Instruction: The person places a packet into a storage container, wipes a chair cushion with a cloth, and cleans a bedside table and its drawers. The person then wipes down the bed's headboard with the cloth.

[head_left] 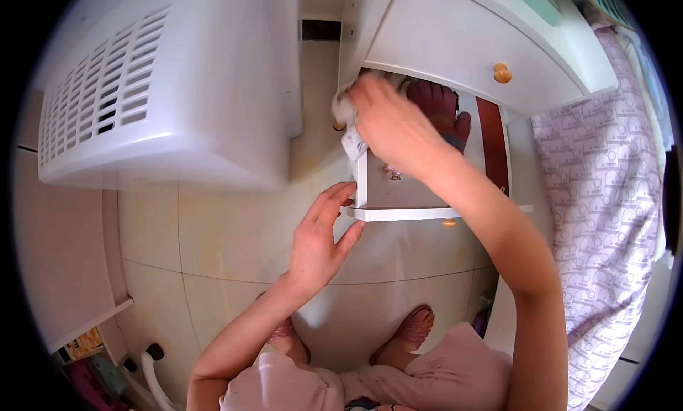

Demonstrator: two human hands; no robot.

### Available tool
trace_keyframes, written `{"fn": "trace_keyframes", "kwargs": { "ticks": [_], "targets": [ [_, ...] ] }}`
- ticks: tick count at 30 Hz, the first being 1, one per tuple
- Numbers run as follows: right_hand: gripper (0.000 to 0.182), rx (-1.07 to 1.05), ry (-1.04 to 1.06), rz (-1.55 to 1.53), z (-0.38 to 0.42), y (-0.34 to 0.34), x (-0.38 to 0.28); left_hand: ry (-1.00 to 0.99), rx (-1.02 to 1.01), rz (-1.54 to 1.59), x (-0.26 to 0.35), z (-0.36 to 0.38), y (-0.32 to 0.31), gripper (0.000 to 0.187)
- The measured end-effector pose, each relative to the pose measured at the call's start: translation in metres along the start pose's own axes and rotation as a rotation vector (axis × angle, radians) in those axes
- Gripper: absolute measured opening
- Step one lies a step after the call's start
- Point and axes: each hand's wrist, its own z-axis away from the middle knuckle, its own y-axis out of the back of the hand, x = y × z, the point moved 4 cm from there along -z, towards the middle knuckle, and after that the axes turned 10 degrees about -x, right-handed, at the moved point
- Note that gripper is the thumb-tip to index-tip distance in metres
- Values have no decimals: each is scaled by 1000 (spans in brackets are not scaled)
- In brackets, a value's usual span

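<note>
A white drawer [398,214] with a small wooden knob is pulled out of the white cabinet. My left hand [319,244] is at its front left corner, thumb before the front panel and fingers behind its edge. My right hand [391,123], blurred by motion, is over the drawer's left wall with its fingers closed on a pale cloth [351,137]. Part of the cloth hangs outside that wall. Inside the drawer lie a dark purple glove-like item [431,99], a small shiny trinket [392,172] and a reddish-brown flat piece [493,137] along the right side.
A closed upper drawer [441,34] with a wooden knob overhangs the open one. At the left stands a large white vented appliance [171,91]. Patterned lilac fabric [605,197] hangs at the right. My feet are on the tiled floor [235,233] below.
</note>
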Motion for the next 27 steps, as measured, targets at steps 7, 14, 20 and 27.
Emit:
{"fn": "trace_keyframes", "kwargs": {
  "ticks": [7,14,20,27],
  "targets": [
    [38,-193,-42,-494,52,8,-6,-30,-12,25,-9,1,0,51],
    [31,-478,-46,-1012,45,35,-9,-149,172,-108,14,-4,6,59],
    [37,-715,-243,-194,123,10,59,-250,117,-158,32,-16,6,61],
    [30,-50,-623,116,163,62,137,-496,35,-401,64,-29,-3,35]
  ]
}}
